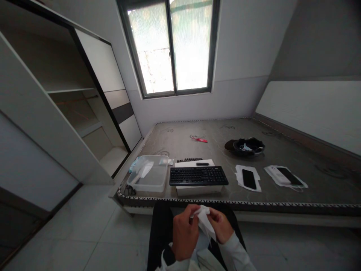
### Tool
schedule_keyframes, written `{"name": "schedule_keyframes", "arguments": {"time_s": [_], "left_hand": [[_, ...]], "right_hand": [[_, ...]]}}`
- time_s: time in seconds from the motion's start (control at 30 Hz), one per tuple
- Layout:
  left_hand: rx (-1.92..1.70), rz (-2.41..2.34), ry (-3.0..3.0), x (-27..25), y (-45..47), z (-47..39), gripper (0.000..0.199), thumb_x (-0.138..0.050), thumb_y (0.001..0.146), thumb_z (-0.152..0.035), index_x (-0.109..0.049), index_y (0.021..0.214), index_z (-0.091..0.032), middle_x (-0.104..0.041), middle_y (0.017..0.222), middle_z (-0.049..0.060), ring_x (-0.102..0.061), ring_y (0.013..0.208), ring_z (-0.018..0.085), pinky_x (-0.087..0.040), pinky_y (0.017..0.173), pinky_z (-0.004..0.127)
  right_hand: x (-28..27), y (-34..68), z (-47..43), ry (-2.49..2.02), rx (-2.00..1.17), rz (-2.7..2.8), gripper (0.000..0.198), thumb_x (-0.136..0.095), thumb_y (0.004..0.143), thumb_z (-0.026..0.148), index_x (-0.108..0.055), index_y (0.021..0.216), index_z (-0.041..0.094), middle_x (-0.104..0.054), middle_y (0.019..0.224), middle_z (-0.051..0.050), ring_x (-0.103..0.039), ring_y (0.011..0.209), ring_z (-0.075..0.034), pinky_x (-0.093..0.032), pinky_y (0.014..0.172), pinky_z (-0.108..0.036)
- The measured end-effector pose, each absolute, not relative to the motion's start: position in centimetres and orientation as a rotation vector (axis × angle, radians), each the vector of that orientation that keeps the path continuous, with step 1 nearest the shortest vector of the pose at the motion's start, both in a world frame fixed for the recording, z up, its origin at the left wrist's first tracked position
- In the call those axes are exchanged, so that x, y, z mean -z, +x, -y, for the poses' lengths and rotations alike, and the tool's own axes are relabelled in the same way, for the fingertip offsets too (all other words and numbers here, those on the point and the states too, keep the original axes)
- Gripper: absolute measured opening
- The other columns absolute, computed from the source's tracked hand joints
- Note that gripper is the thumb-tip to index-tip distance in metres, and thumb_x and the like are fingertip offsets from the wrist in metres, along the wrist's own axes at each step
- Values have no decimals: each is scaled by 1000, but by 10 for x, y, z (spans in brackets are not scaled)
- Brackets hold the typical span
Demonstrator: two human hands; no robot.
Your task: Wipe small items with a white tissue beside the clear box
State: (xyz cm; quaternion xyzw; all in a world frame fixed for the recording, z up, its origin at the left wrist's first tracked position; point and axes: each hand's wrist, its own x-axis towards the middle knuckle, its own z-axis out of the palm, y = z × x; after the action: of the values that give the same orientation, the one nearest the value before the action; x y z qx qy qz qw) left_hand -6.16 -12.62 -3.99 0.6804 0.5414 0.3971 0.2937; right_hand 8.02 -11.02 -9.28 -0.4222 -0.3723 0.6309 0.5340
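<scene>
A crumpled white tissue [205,223] is held between my two hands above my lap. My left hand [184,232], with a dark band at its wrist, pinches the tissue's left side. The fingers of my right hand [221,226] are closed on its right side, and the loose end hangs down between them. Whether anything is wrapped inside the tissue cannot be seen. Beyond the hands, a black keyboard [199,175] rests on a white box [199,190] near the bed's front edge.
On the bed [180,141] are a clear plastic box [153,177], a dark cap [248,146], a red-and-white item [200,139] and two phones on white sheets, one black phone [249,179] and another phone [289,176]. An open wardrobe [84,131] stands at left.
</scene>
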Motion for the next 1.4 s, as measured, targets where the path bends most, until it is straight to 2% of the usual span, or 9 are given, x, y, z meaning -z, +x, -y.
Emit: {"name": "schedule_keyframes", "arguments": {"time_s": [0.1, 0.2, 0.37, 0.57, 0.87, 1.0, 1.1, 1.27, 1.4], "left_hand": [[-1052, -1491, 1821, 37, -64, 123, 18, -52, 85, -19, -65, 96, -25, -71, 85, -3, -65, 68, 12, -48, 63, 19], [-1098, -1592, 1849, 38, -67, 122, 16, -51, 88, -23, -64, 96, -25, -69, 88, -1, -62, 65, 12, -47, 64, 21], [-1198, -1572, 1968, 39, -70, 124, 17, -51, 88, -23, -64, 99, -23, -64, 94, 3, -58, 60, 10, -48, 60, 21], [-1026, -1316, 2061, 40, -68, 123, 18, -56, 87, -21, -70, 97, -27, -68, 91, 1, -65, 83, 13, -51, 73, 19], [-1012, -1247, 1981, 46, -69, 117, 25, -69, 77, -16, -71, 99, -27, -71, 94, 1, -66, 77, 13, -54, 65, 18], [-1045, -1299, 2002, 54, -69, 117, 19, -70, 77, -19, -71, 95, -26, -71, 91, -1, -65, 73, 12, -52, 64, 18], [-1051, -1335, 2018, 58, -68, 118, 14, -71, 77, -23, -70, 91, -25, -70, 90, -1, -62, 65, 10, -50, 60, 18], [-1093, -1387, 1991, 59, -66, 120, 13, -68, 79, -25, -68, 92, -24, -69, 86, -1, -57, 56, 9, -48, 56, 19], [-1203, -1462, 1851, 57, -67, 118, 14, -65, 81, -32, -66, 90, -22, -69, 97, 2, -58, 57, 8, -49, 54, 19]], "right_hand": [[103, 78, 110, -1036, -1491, 746, 42, -85, 47, 47, -76, 76, 18, -77, 65, -8, -71, 64, -28, -56, 62, -37], [109, 81, 108, -1056, -1463, 672, 37, -86, 45, 44, -76, 69, 18, -76, 61, -7, -70, 56, -24, -54, 55, -31], [116, 83, 106, -1054, -1490, 616, 38, -87, 44, 43, -76, 69, 17, -75, 60, -8, -70, 57, -26, -56, 60, -36], [117, 78, 109, -1010, -1529, 611, 36, -87, 42, 39, -75, 67, 18, -76, 61, -8, -69, 58, -25, -55, 58, -35], [117, 81, 109, -1075, -1459, 560, 31, -88, 38, 34, -74, 60, 17, -73, 54, -8, -68, 52, -26, -53, 52, -36], [116, 77, 109, -1072, -1446, 555, 28, -88, 36, 24, -74, 59, 19, -73, 54, -5, -68, 53, -24, -53, 54, -32], [117, 76, 111, -1050, -1406, 639, 34, -87, 35, 17, -75, 67, 18, -76, 62, -5, -69, 59, -25, -53, 58, -31], [128, 79, 114, -1059, -1280, 743, 42, -84, 45, 30, -74, 83, 17, -78, 79, -10, -70, 72, -31, -54, 69, -40], [135, 84, 111, -1085, -1288, 654, 44, -83, 46, 39, -73, 85, 20, -78, 83, -11, -70, 78, -32, -54, 74, -44]]}}
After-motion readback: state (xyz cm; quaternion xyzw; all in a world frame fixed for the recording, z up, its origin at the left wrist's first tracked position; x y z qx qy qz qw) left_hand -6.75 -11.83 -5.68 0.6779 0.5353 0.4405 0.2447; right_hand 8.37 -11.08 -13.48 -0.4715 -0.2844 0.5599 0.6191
